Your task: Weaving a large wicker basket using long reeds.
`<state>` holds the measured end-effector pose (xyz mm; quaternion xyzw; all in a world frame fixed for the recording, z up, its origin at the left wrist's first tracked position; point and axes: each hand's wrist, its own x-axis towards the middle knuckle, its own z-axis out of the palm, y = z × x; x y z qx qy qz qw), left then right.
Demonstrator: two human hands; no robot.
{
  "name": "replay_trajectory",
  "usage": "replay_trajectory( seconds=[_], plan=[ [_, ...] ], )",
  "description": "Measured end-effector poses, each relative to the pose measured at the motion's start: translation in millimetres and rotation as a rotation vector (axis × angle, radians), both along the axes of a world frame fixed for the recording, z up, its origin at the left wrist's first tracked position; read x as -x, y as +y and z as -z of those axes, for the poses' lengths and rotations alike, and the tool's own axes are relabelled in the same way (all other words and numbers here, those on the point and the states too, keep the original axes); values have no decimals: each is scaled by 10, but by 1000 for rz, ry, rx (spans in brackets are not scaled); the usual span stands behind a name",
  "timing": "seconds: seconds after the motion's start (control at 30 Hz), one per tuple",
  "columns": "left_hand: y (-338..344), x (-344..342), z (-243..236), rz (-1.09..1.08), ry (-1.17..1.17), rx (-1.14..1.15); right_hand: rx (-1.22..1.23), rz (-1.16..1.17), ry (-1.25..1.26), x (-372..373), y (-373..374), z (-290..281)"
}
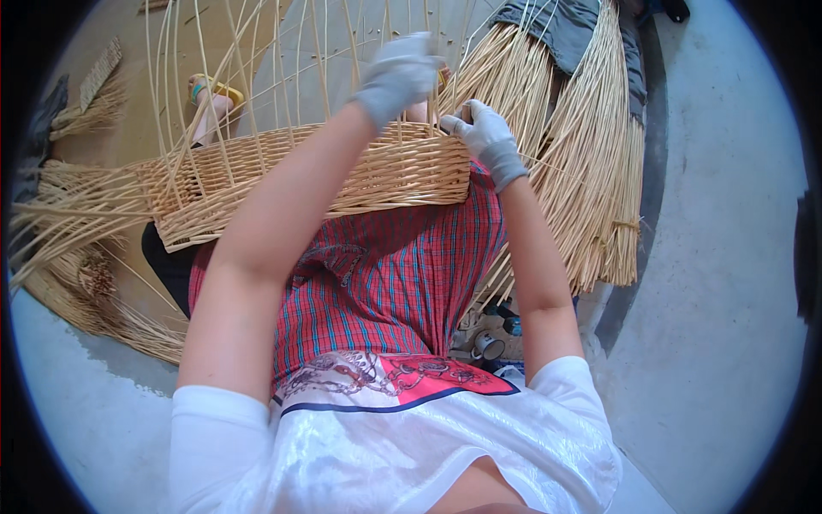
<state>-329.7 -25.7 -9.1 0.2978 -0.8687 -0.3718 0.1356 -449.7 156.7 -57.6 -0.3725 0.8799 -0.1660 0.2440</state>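
A partly woven wicker basket [402, 176] lies across my lap, its long woven side toward me. Tall pale upright rods [275, 64] rise from it, and a loose spray of rods [77, 210] sticks out at its left end. My right hand [486, 135], in a grey-white glove, is closed at the basket's upper right corner, thumb and fingers around its edge. Above the far rim, among the uprights, is my gloved left hand [398, 73]. Motion blurs its fingers, so I cannot make out whether it grips a rod.
Thick bundles of wicker rods [591, 171] lie to the right, partly over a dark cloth [556, 34]. More rods [103, 300] lie on the left. A red checked cloth [385, 283] covers my lap. By my right thigh stands a small cup [489, 346]. A sandal [216, 89] shows beyond the basket.
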Motion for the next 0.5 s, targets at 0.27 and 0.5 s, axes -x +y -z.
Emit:
replay_trajectory(
  seconds=[0.27,0.5],
  plan=[
    [523,-342,-68,101,722,62,26,137,312,-73,-37,289],
    [94,-3733,211,-1118,259,57,880,170,471,-1575,-572,-671]
  ],
)
